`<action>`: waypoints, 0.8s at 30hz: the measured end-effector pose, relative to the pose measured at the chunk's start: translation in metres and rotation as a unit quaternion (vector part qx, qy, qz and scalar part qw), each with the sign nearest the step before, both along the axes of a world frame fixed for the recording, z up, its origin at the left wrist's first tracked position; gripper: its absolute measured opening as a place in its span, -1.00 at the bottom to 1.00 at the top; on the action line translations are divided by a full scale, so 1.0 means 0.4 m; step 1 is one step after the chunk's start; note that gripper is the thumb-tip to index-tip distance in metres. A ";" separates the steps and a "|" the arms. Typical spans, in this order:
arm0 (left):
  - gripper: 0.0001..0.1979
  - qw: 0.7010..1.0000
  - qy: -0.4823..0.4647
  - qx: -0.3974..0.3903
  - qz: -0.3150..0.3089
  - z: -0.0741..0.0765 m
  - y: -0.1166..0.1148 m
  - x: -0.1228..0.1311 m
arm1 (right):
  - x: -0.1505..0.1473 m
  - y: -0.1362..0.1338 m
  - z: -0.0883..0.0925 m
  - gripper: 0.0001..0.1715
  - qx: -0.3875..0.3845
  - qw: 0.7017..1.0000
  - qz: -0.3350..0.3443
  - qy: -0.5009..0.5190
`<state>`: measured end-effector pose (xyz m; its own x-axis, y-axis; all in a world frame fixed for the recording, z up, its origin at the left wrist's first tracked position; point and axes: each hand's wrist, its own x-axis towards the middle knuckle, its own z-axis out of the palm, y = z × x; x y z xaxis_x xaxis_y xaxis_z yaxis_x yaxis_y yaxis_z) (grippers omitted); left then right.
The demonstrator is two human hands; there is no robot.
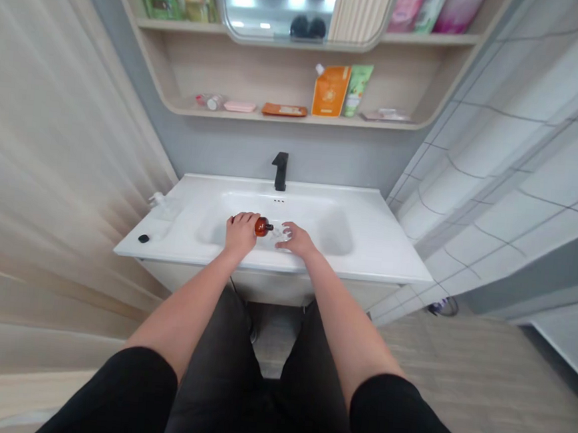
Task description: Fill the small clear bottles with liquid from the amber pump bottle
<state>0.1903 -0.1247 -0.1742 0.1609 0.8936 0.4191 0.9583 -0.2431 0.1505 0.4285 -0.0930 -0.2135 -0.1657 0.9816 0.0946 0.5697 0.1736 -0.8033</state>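
Observation:
My left hand (240, 231) is wrapped round a small amber bottle (262, 227) lying sideways over the white sink basin (328, 229). The bottle's dark neck points right towards my right hand (294, 239). My right hand's fingers are pinched on a small clear object (278, 232) beside the bottle's neck; I cannot make out what it is. Both hands are over the middle of the basin, just in front of the black tap (280, 170).
A clear pump dispenser (159, 201) and a small black item (144, 238) sit on the left of the white countertop (391, 251). Above, a wooden shelf (297, 116) holds an orange pouch (330, 90), a green tube and flat packets. Tiled wall at right, curtain at left.

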 end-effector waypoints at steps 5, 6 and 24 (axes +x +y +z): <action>-0.49 1.000 0.000 0.005 -0.001 -0.002 0.002 -0.001 | 0.001 -0.002 0.005 -0.05 -0.006 1.000 0.001 0.000; -0.50 1.000 -0.001 0.007 -0.001 -0.003 0.003 -0.001 | 0.001 -0.002 0.004 -0.05 -0.006 1.000 0.001 0.001; -0.48 1.000 -0.005 0.020 -0.015 -0.004 0.001 -0.002 | 0.000 -0.002 0.002 -0.07 0.010 1.000 -0.001 -0.007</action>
